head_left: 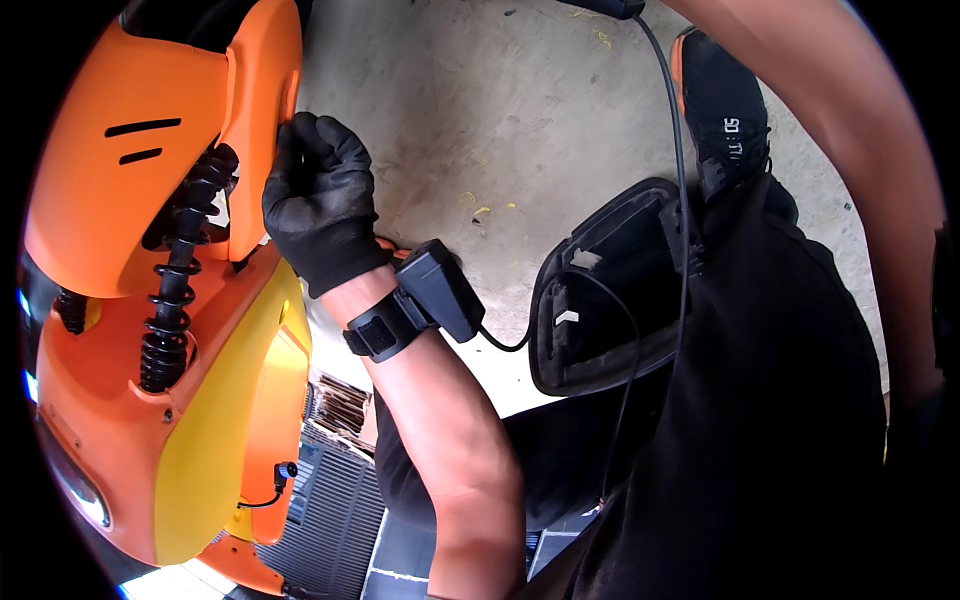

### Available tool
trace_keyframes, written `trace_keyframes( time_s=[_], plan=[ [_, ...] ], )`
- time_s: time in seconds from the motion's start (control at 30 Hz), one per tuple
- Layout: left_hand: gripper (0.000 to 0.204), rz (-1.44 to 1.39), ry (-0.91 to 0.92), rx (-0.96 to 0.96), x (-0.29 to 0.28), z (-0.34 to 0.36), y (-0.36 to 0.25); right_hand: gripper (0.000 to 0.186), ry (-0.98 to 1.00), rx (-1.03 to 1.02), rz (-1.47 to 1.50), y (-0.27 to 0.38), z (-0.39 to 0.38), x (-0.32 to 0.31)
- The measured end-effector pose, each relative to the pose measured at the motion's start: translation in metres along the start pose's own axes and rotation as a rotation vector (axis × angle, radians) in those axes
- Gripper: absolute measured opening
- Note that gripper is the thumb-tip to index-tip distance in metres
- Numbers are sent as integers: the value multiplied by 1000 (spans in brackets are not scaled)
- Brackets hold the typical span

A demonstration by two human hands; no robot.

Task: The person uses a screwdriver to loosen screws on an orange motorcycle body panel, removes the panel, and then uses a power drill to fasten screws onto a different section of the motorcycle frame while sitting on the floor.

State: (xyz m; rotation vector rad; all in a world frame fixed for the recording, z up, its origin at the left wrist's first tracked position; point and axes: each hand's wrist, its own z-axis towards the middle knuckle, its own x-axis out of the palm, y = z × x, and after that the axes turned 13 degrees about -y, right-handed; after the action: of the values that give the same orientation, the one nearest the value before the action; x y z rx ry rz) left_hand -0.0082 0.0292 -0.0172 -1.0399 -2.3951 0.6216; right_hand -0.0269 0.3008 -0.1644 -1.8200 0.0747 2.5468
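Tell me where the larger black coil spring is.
The spring is at the head view's left, among the orange panels, below and left of the gloved left hand.

I'm at the narrow orange panel (258, 125) (smooth, curved). It sits just right of the black coil spring's (170, 310) upper end.

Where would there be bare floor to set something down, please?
The widest bare patch of floor lies between the gloved left hand and the cable, above the black cover in the picture. It is crowded around the black spring among the orange panels, and where the cover meets the trousers.
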Motion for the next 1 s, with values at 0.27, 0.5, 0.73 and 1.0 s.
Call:
trace_keyframes(
  time_s=[0.27,0.5,0.73,1.0],
  plan=[
    [23,-34,137,-120,7,-11,19,18,72,-34,953,18,-53,-61],
    [25,104,-49,153,-23,-8,-1,36,236,162,1110,93,-74,-86],
    [23,326,52,168,-14,-5,6,31,198,247,1140,101,-80,-80],
    [22,385,96,215,-8,10,12,30,165,264,1131,111,-82,-80]
  ],
)
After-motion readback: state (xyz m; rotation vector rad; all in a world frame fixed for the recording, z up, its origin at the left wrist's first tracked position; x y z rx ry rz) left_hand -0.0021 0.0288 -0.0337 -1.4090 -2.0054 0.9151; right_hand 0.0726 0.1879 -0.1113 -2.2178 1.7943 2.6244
